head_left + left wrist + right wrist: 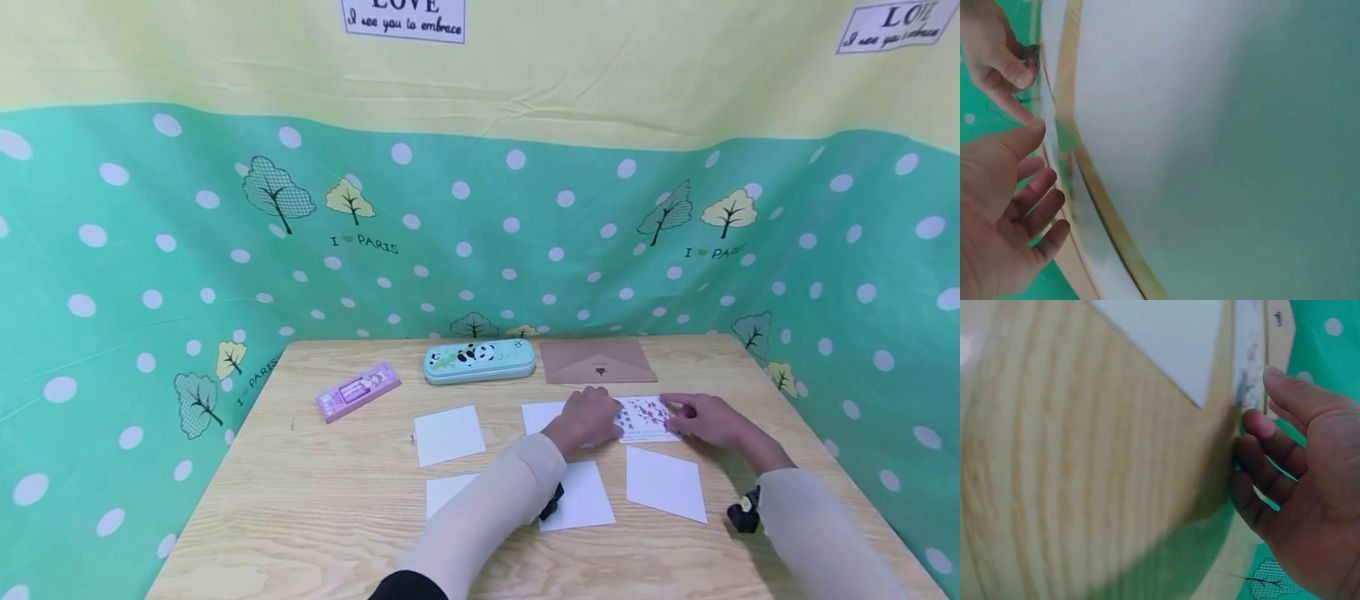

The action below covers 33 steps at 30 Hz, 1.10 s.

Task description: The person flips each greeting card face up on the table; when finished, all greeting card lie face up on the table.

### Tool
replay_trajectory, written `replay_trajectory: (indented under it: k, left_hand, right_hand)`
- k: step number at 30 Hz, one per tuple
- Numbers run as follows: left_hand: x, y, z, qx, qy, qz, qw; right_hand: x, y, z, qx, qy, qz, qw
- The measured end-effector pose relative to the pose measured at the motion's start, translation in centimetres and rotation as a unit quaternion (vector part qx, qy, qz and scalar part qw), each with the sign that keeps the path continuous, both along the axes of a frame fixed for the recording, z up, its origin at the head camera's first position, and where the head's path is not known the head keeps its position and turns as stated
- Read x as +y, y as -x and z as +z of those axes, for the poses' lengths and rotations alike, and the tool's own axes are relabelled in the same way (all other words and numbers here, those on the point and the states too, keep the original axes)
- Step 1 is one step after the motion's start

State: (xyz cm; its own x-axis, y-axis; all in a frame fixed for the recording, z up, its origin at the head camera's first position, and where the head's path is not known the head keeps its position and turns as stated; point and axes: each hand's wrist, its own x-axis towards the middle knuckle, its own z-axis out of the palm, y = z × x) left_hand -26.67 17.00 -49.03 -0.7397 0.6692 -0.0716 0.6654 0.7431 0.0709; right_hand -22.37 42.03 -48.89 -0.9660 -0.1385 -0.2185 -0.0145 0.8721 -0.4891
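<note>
A printed card (643,419) with red and purple flowers lies flat on the table, between the two hands. My left hand (588,418) is at its left end, fingertips on or close to the edge, and partly covers a white card (542,414) beside it. In the left wrist view the fingers of that hand (1007,212) are loosely bent. At the printed card's right end is my right hand (708,419). The right wrist view shows its thumb and forefinger (1261,424) apart, near the corner of the printed card (1249,369).
Several white cards lie about, one (666,483) nearest the right forearm and another (450,435) to the left. Behind them are a brown envelope (598,354), a panda pencil case (480,361) and a purple box (358,392). A patterned curtain (495,250) hangs behind the table (285,500).
</note>
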Motion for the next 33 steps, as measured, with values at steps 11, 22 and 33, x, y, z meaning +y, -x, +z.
replay_trajectory:
  k: [11, 22, 33]
  left_hand:
    - [-1.6, -3.3, 1.6, 0.011, -0.013, -0.084, 0.9963]
    - [-1.8, -6.5, 0.4, 0.035, 0.053, -0.123, 0.9903]
    - [-1.4, -7.2, 0.4, 0.028, 0.075, -0.135, 0.9877]
  right_hand:
    - [0.3, -3.2, 1.7, 0.05, 0.001, 0.034, 0.998]
    - [-0.3, -6.5, 0.7, 0.029, 0.018, 0.044, 0.998]
    - [0.7, -8.2, 0.3, 0.036, 0.026, 0.079, 0.996]
